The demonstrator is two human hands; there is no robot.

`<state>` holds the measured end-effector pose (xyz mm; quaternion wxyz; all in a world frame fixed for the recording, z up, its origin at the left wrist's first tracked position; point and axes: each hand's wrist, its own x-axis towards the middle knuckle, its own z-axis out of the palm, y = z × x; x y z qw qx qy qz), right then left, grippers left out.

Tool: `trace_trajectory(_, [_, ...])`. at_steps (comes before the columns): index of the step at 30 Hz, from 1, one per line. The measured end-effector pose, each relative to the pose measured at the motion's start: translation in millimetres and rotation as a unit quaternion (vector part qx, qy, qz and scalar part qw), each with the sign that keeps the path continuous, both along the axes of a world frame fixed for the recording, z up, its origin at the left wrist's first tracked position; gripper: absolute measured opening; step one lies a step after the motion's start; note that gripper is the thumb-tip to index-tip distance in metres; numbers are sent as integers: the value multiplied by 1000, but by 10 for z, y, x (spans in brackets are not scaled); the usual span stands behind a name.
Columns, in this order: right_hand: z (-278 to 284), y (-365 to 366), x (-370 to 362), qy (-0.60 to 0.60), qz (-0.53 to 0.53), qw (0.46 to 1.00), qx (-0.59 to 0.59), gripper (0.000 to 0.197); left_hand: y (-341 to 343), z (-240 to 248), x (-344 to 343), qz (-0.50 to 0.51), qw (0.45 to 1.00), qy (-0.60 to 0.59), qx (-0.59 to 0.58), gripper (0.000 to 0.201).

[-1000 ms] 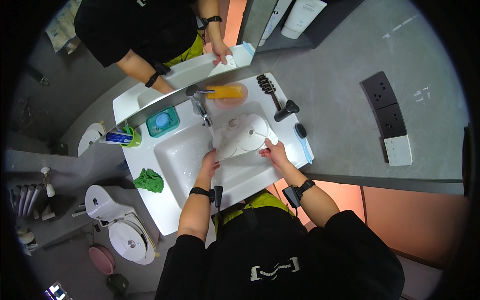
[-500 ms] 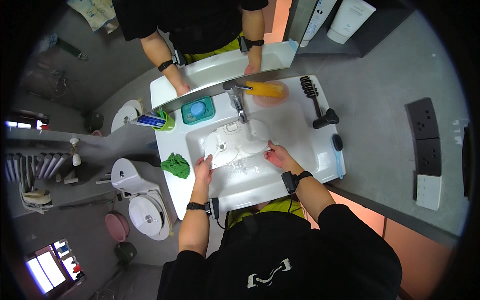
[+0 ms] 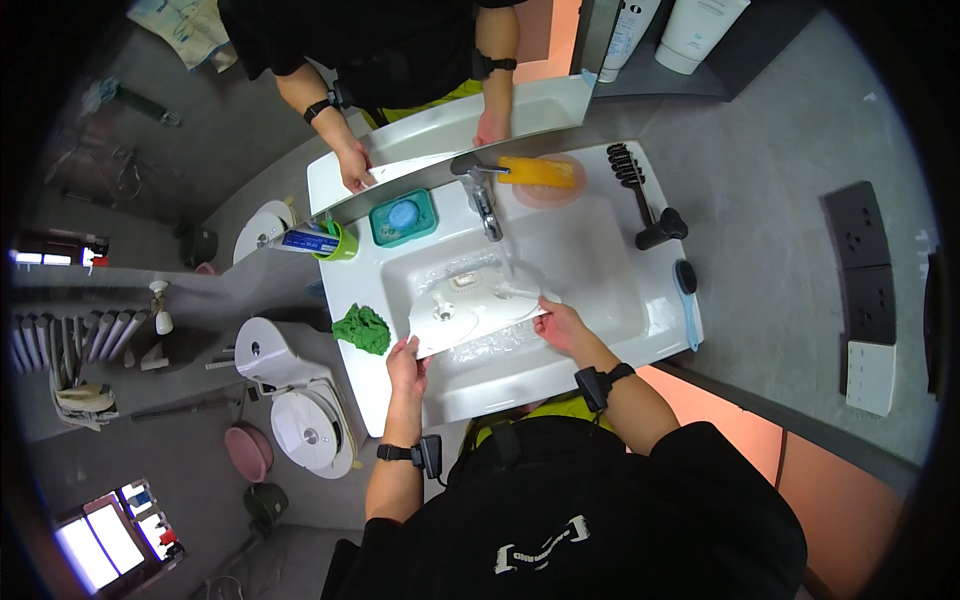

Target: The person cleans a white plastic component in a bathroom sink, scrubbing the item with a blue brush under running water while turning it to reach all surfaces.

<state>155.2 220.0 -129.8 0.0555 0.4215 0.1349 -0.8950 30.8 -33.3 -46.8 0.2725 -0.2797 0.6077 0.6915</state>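
A flat white plastic panel with two rounded lobes, a small round knob-like part and a little ribbed patch (image 3: 470, 312) is held over the sink (image 3: 590, 275), tilted under the tap. My left hand (image 3: 407, 368) is closed on its near left corner. My right hand (image 3: 560, 326) pinches its right edge. Water runs from the chrome tap (image 3: 482, 205) onto the panel's far right part, and splashing water covers the basin floor around it. The panel's underside is hidden.
A green cloth (image 3: 361, 329), a green cup (image 3: 341, 243) and a teal soap dish (image 3: 404, 219) line the sink's left side. At the right lie a black hairbrush (image 3: 640, 190) and a blue-handled brush (image 3: 686, 300). Behind the tap is an orange block (image 3: 541, 172).
The panel has tipped, its far side now lower and its face foreshortened. Its near edge has come slightly toward me. Both hands keep their grip.
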Motion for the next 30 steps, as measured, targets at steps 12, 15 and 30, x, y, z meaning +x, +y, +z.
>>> trace_trajectory(12, [342,431,617,-72,-91,987,109,12,584,-215,110,-109,981,-128,97,38])
trace_trajectory(15, [412,522,661,-81,-102,984,125,12,697,-311,96,-155,972,-149,96,37])
trace_trajectory(30, [294,573,253,3,-53,978,200,16,749,-530,-219,-172,982,-70,-29,37])
